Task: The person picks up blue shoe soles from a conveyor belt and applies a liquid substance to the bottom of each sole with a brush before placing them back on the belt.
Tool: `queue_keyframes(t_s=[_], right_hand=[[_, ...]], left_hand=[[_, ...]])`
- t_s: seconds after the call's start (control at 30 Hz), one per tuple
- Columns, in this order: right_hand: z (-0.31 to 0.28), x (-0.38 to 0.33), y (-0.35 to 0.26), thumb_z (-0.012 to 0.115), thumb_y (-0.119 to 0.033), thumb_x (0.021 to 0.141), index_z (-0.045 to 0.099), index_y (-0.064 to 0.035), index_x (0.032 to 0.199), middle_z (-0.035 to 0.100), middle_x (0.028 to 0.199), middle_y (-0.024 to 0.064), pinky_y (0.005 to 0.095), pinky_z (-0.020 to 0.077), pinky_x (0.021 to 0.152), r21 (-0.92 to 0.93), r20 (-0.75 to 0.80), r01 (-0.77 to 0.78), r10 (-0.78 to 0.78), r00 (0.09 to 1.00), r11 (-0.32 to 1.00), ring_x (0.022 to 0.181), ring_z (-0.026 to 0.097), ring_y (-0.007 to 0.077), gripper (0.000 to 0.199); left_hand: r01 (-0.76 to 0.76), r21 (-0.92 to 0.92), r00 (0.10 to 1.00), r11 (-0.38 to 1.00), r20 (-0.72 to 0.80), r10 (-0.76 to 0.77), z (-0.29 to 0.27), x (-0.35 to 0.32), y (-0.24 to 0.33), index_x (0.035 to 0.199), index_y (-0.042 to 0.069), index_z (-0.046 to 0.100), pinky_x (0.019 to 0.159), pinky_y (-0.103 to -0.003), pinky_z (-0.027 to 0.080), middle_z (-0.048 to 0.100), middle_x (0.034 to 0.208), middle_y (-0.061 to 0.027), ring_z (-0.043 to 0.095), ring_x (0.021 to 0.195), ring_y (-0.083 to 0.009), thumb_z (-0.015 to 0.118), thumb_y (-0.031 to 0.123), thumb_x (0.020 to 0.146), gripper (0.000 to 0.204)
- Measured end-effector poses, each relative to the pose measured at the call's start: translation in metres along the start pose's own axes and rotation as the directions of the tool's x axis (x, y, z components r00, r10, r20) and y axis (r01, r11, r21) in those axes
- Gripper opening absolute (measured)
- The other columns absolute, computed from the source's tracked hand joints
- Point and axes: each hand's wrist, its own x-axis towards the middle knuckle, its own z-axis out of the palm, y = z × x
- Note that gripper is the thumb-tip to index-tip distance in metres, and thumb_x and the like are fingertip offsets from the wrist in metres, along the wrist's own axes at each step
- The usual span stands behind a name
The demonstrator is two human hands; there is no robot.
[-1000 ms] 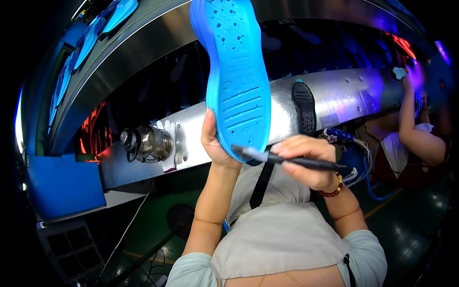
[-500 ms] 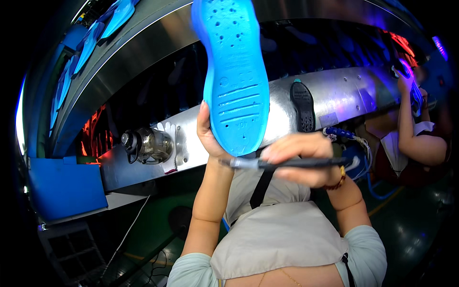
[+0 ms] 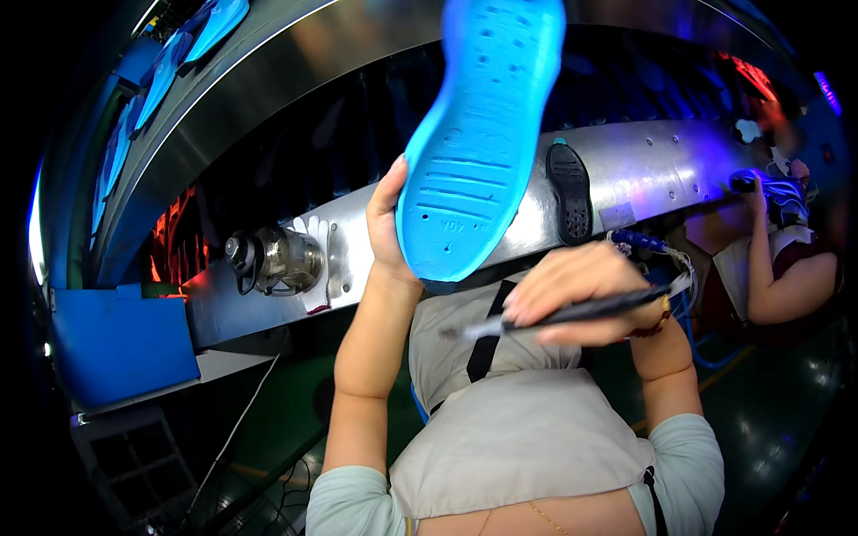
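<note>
My left hand (image 3: pixel 390 223) grips the heel end of a long blue shoe sole (image 3: pixel 469 179), its thumb along the left edge. The sole stands toe end up and leans right; its face carries small holes and raised cross ribs, and the toe end runs out of view. Just below and right of the heel, my right hand (image 3: pixel 581 290) is closed around a slim black-handled tool (image 3: pixel 599 308), held like a pen. The tool's pale tip points left, apart from the sole and too blurred to make out.
A metal bench (image 3: pixel 643 170) curves across in front of me. On it lie a black sole (image 3: pixel 569 192), a dark metal pot (image 3: pixel 279 259) and a white glove (image 3: pixel 320 255). Blue pieces (image 3: pixel 156 85) line the machine's upper left. At right, a co-worker's arm (image 3: pixel 761 259) reaches in.
The blue sole has shifted right at its toe end and now tilts more. My right hand has moved slightly right, and the tool tip has dropped away from the heel.
</note>
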Motion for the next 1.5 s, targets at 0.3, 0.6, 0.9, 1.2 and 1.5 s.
queue_keyframes(t_s=[0.3,0.6,0.9,1.2,1.5], right_hand=[[-0.020,-0.001,0.002,0.067,0.001,0.070,0.064,-0.0025,0.089,0.065,0.091,0.0113,0.0307,0.0515,0.075,-0.071,0.294,-0.066,0.084,0.952,0.995,0.085,0.064,0.0234,0.019],[-0.045,0.004,-0.002,0.061,-0.004,0.073,0.063,-0.0025,0.088,0.065,0.090,0.0108,0.0312,0.0498,0.071,-0.272,0.318,-0.044,0.133,0.939,0.961,0.084,0.063,0.0248,0.016],[-0.069,0.009,-0.010,0.063,-0.003,0.070,0.064,-0.0052,0.088,0.065,0.092,0.0096,0.0317,0.0488,0.069,-0.326,0.366,-0.112,0.234,0.901,0.939,0.084,0.062,0.0247,0.018],[-0.069,-0.008,0.001,0.066,-0.011,0.074,0.064,-0.0006,0.095,0.065,0.080,0.0100,0.0235,0.0479,0.061,-0.169,0.055,-0.475,0.490,0.870,0.863,0.066,0.062,0.0148,0.023],[-0.094,-0.029,0.075,0.057,-0.011,0.082,0.063,-0.0006,0.097,0.061,0.070,0.0034,0.0183,0.0410,0.043,-0.105,-0.709,-0.505,0.292,0.642,0.857,0.047,0.051,0.0056,0.019]], left_hand=[[0.373,0.379,0.924,0.847,-0.230,-0.304,0.013,-0.011,0.005,0.116,-0.005,0.048,0.076,-0.035,0.051,0.058,0.103,-0.0195,0.061,0.087,-0.0257,0.056,0.031,0.081,0.051],[0.503,0.539,0.859,0.676,-0.399,-0.321,0.020,-0.024,0.006,0.122,-0.003,0.043,0.074,-0.034,0.050,0.053,0.107,-0.0220,0.058,0.091,-0.0257,0.057,0.039,0.080,0.061],[0.494,0.646,0.865,0.582,-0.435,-0.251,0.022,-0.028,0.008,0.123,-0.003,0.042,0.072,-0.032,0.051,0.053,0.108,-0.0218,0.058,0.091,-0.0247,0.056,0.042,0.079,0.064],[0.394,0.435,0.910,0.810,-0.306,-0.279,-0.005,-0.025,-0.001,0.126,-0.002,0.036,0.082,-0.040,0.050,0.052,0.113,-0.0206,0.057,0.097,-0.0278,0.052,0.035,0.084,0.059],[0.388,0.015,0.903,0.921,-0.206,-0.377,-0.023,-0.020,-0.030,0.129,0.001,0.034,0.081,-0.058,0.044,0.045,0.122,-0.0230,0.052,0.103,-0.0394,0.049,0.036,0.084,0.059]])
